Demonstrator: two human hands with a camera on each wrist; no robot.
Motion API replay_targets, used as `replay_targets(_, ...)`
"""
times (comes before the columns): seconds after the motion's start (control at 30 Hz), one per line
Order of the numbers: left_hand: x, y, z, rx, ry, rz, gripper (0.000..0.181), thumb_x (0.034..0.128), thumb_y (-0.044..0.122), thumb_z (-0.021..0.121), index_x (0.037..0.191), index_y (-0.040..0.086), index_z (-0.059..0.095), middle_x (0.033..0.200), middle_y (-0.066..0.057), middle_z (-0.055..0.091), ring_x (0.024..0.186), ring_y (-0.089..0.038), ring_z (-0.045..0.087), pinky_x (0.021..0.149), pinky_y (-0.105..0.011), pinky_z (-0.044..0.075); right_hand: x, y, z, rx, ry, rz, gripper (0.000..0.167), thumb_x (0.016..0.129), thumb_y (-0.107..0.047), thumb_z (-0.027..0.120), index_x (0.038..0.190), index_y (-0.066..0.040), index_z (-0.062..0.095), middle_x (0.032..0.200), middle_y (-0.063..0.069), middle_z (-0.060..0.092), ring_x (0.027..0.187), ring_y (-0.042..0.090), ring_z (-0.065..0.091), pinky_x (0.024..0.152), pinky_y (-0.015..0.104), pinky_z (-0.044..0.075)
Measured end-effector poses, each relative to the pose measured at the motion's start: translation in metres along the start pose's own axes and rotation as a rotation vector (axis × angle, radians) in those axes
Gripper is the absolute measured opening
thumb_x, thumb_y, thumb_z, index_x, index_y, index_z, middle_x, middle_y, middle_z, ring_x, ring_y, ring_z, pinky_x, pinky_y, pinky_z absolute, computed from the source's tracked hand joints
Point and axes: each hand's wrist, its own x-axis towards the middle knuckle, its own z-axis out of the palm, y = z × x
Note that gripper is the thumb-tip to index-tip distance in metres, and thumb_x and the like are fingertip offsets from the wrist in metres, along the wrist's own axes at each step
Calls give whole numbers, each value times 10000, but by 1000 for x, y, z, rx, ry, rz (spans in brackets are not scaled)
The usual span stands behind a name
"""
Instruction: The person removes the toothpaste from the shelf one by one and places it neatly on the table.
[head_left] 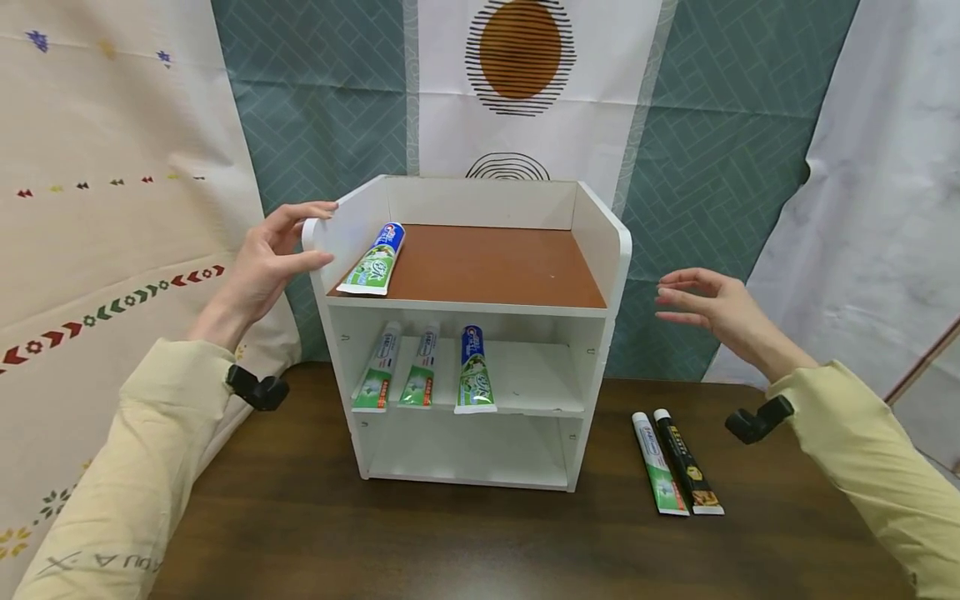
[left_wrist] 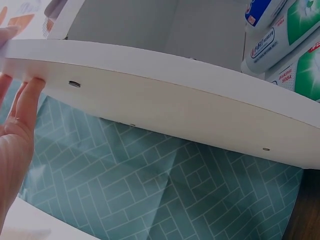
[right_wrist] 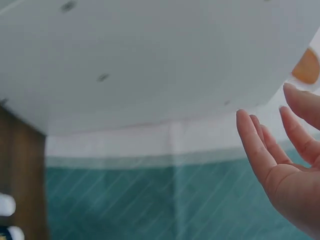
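Note:
A small white shelf unit (head_left: pixel 468 306) with a brown top stands on the table. My left hand (head_left: pixel 266 254) grips its left side panel (left_wrist: pixel 150 92), thumb at the front edge and fingers against the outer face. To the right of the unit, my right hand (head_left: pixel 708 304) hangs in the air with loosely bent fingers and nothing held. A blue-and-green toothpaste tube (head_left: pixel 375 262) lies on the top tier at the left. On the middle tier lie two white-and-green toothpaste tubes (head_left: pixel 377 371) and another blue-and-green toothpaste tube (head_left: pixel 473 371).
On the table (head_left: pixel 480 542), right of the unit, lie a white-and-green toothpaste tube (head_left: pixel 660 467) and a black toothpaste tube (head_left: pixel 686 462), side by side. Patterned cloths (head_left: pixel 322 100) hang behind and at both sides.

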Motion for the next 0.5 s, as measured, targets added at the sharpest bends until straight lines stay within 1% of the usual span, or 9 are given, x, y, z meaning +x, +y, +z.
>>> replay_targets(0.07,-1,0,0,-1,1,0,431,771,-185,572,1142,35,573,1339,-130,381,1226,-263,297,834,-272,412,7,-15,4,28,-7,-18,317,876,-81,589,1149,56,503,1059,116,535,954,202,580,766,346,466)
replay_targets(0.17,-1,0,-1,-2,1,-2,431,771,-187,571,1141,35,574,1337,-129,385,1222,-265,302,832,-273,416,17,-39,10,37,-13,-46,288,865,-81,603,1127,19,536,1067,127,530,976,225,557,763,331,467)
replay_targets(0.27,-1,0,-1,-7,-2,1,434,771,-189,569,1144,34,571,1340,-130,382,1219,-269,305,828,-276,420,27,-61,18,1,-12,-70,292,854,-105,624,1124,-19,552,1090,134,511,996,238,522,764,302,469)
replay_targets(0.4,-1,0,-1,-5,-3,6,434,771,-185,573,1147,31,570,1341,-132,379,1218,-272,308,830,-276,416,38,-85,29,-75,17,-118,348,833,-148,657,1136,-14,550,1094,138,517,993,236,498,758,264,470)
replay_targets(0.43,-1,0,0,-2,-2,6,431,771,-182,576,1146,32,571,1339,-132,381,1217,-271,310,831,-275,413,40,-89,32,-85,26,-130,355,827,-155,664,1133,-14,554,1086,137,524,993,241,494,749,252,472)
replay_targets(0.5,0,0,0,8,2,5,428,772,-173,582,1145,36,573,1335,-129,388,1214,-271,315,836,-277,403,45,-98,36,-72,36,-162,364,815,-141,677,1124,8,557,1073,146,536,978,243,497,740,251,475)
